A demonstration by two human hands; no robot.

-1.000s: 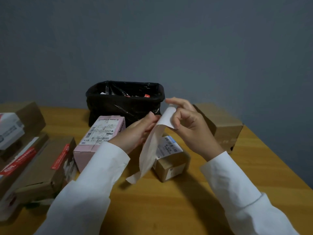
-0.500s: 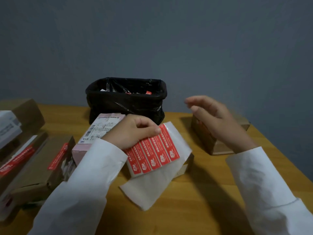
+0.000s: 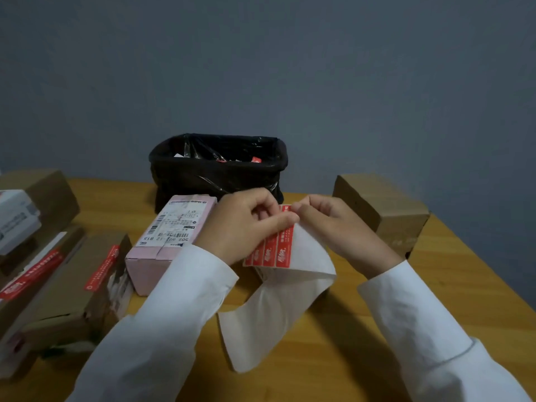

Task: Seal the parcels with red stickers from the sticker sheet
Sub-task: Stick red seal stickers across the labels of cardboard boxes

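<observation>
**Inspector A:** Position of the sticker sheet (image 3: pixel 282 288)?

**Inspector B:** Held above the counter (image 3: pixel 362 358), in front of the black-lined bin (image 3: pixel 217 172). Its white backing droops down toward the counter. A row of red stickers (image 3: pixel 272 250) sits on the upper part.

**Inspector A:** The hands?

**Inspector B:** Left hand (image 3: pixel 246 224) grips the sheet at its top left, fingers curled over the stickers. Right hand (image 3: pixel 339 224) pinches the top corner of the end sticker between thumb and forefinger. Whether that corner has lifted from the backing, I cannot tell.

**Inspector A:** The parcels?

**Inspector B:** A pink parcel (image 3: pixel 171 239) with a shipping label lies just left of the left hand. A plain brown box (image 3: pixel 380 210) stands at the right, apart from the hands. At far left, a cluster of brown parcels (image 3: pixel 66 282), two bearing red strips on top. A small box under the sheet is mostly hidden.
</observation>
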